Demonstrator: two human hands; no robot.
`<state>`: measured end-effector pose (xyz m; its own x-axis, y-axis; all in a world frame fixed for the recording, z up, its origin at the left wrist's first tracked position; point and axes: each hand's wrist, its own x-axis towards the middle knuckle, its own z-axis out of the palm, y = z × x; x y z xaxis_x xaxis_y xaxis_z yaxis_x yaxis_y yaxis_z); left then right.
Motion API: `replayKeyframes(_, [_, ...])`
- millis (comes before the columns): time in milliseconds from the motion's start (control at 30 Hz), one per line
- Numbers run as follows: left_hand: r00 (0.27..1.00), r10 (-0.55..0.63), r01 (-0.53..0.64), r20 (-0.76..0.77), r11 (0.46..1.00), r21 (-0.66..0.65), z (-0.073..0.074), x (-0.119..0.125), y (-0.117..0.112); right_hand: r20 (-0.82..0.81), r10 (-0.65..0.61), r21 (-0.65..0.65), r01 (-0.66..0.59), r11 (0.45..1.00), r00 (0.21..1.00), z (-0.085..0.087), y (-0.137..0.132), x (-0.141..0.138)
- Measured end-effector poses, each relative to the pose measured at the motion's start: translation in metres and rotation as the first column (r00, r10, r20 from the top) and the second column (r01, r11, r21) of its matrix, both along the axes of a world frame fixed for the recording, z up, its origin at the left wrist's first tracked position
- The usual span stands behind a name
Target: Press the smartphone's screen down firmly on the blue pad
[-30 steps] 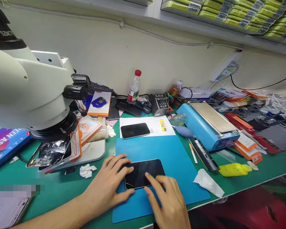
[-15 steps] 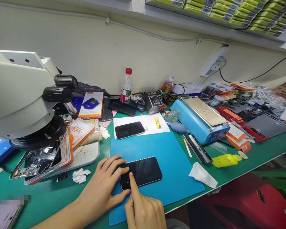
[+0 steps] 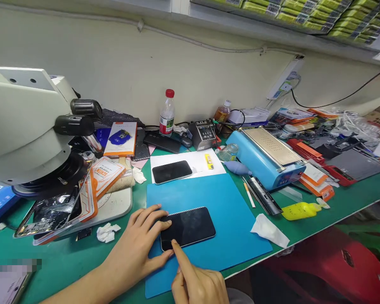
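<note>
A black-screened smartphone [image 3: 190,228] lies face up on the blue mat [image 3: 205,194]. My left hand [image 3: 142,240] grips its left end, thumb on the near edge and fingers over the far edge. With its index finger stretched out, my right hand [image 3: 201,280] touches the near edge of the screen close to the left thumb; its other fingers are curled and hold nothing. Behind the mat, a second phone [image 3: 172,172] rests on a white sheet [image 3: 196,162] beside a yellow lighter [image 3: 209,161].
A microscope [image 3: 28,135] overhangs the left side, above screen boxes [image 3: 109,175] and phone parts. To the right stand a blue heating machine [image 3: 266,158], a blower bulb [image 3: 237,168], a black cylindrical tool [image 3: 262,196], a yellow bottle [image 3: 300,210] and a crumpled tissue [image 3: 269,231].
My right index finger has slid down the screen to the near edge, and the right hand has shifted slightly right. My left hand and the phone have stayed in place.
</note>
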<state>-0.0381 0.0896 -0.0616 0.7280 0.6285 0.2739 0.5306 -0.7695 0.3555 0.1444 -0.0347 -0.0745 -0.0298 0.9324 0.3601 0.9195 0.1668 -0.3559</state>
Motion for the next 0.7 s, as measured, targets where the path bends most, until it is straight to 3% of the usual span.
replayKeyframes(200, [1.0,0.001,-0.001,-0.003,1.0,-0.002,-0.002,-0.001,0.0,0.012,-0.13,0.066,0.129,0.989,0.991,0.005,-0.002,0.015])
replayKeyframes(400, [1.0,0.001,-0.001,0.006,1.0,0.0,-0.003,0.0,0.0,0.068,-0.03,0.103,0.023,0.994,0.997,0.002,-0.001,-0.001])
replayKeyframes(600, [1.0,-0.005,0.005,-0.017,1.0,-0.007,-0.005,-0.002,0.0,0.034,-0.159,0.075,0.156,0.985,0.987,0.012,-0.009,0.034])
replayKeyframes(700, [1.0,-0.012,0.012,-0.012,1.0,0.005,-0.005,-0.002,0.0,0.075,-0.158,0.093,0.151,0.984,0.985,0.008,-0.009,0.03])
